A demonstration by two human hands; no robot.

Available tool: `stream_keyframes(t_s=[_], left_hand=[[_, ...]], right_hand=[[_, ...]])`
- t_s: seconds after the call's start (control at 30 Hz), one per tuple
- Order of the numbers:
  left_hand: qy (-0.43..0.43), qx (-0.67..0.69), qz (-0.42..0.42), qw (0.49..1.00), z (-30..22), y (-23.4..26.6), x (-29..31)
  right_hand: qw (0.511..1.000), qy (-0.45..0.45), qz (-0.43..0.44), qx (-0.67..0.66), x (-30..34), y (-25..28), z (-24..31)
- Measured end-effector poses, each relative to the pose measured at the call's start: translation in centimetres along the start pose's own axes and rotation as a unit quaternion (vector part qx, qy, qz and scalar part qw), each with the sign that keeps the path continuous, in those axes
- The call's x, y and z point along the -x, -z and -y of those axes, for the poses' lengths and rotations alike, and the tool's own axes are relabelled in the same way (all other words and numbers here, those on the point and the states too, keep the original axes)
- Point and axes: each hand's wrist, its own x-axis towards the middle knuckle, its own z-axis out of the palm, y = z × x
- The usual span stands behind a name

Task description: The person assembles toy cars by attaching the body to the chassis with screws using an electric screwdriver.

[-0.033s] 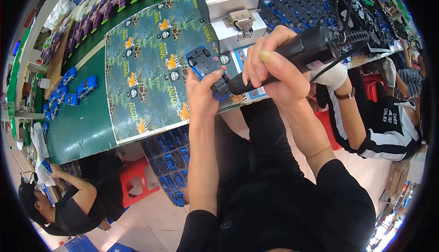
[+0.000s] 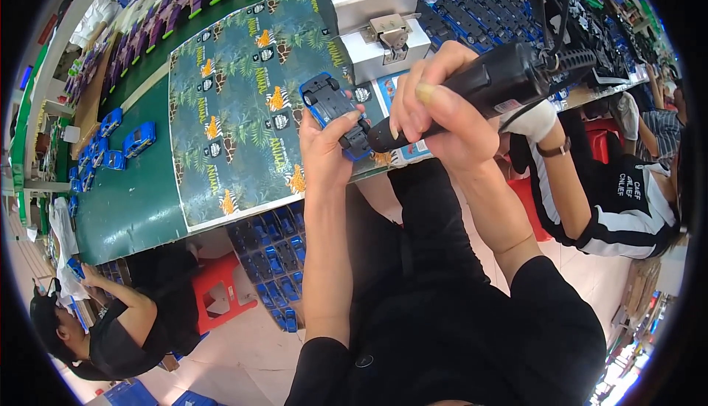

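My left hand is closed round a blue toy car, its black underside turned up and the thumb across it. In my right hand is a black electric screwdriver, gripped round its body with a cord leading off to the right. Its nose meets the car's underside at the end near my right hand; the very tip is hidden there. Both hands are over the front edge of the bench, above a printed sheet with animal pictures.
A metal feeder box stands just beyond my hands. Many upturned cars lie at the far right, and several blue cars at the left. A tray of cars is below the bench edge. Co-workers sit at both sides, one gloved hand close to my right wrist.
My hands, the toy car and the screwdriver stay practically where they were. The co-worker's gloved hand at the right has shifted slightly.
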Motion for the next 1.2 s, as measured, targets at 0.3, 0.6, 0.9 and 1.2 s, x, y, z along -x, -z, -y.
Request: stream_keyframes(t_s=[0.3, 0.6, 0.9, 1.2], left_hand=[[0.03, 0.013, -0.04, 0.999, -0.7, -0.4, -0.1], [0.038, 0.018, -0.026, 0.999, -0.8, 0.0, -0.2], [0.04, 0.028, -0.02, 0.999, -0.7, -0.2, -0.2], [0.07, 0.198, 0.119, 0.971, -1.4, 1.7, 0.2]], right_hand=[[0.985, 0.009, 0.157, 0.073, 0.3, 0.4, -1.0], [0.996, -0.007, 0.09, -0.015, 0.3, -0.4, -1.6], [0.997, -0.015, 0.071, 0.008, 0.8, -0.4, -1.2], [0.992, 0.09, 0.07, -0.056, 1.8, 1.4, 1.6]])
